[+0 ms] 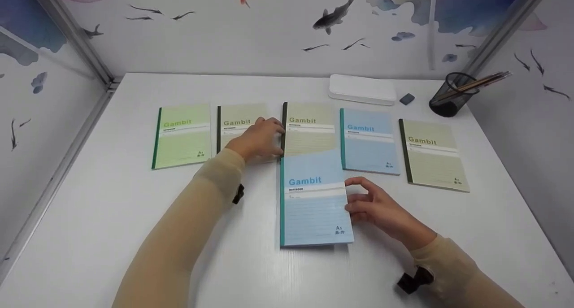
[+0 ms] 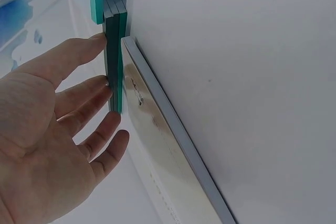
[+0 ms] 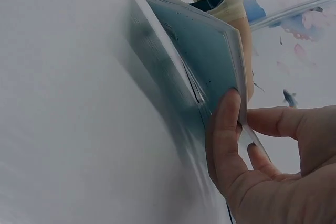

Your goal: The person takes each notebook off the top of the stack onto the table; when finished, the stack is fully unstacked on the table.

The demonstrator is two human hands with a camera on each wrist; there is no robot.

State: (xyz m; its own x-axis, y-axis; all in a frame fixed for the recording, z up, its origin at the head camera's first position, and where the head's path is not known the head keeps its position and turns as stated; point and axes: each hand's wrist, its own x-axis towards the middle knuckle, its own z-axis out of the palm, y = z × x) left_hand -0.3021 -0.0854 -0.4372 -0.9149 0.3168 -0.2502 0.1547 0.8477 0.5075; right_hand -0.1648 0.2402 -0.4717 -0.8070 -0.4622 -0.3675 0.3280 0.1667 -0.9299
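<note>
Now a blue notebook (image 1: 316,216) tilts by the near end of a notebook pile (image 1: 310,140), pinched by the right hand (image 1: 381,209); the left hand (image 1: 260,140), fingers spread, touches the pile's left side. A loose pinch could drop it askew.

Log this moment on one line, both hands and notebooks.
right hand: pinches front blue notebook by right edge, raised | left hand: touches spine of middle beige notebook | overlap: blue over beige's lower part
</note>
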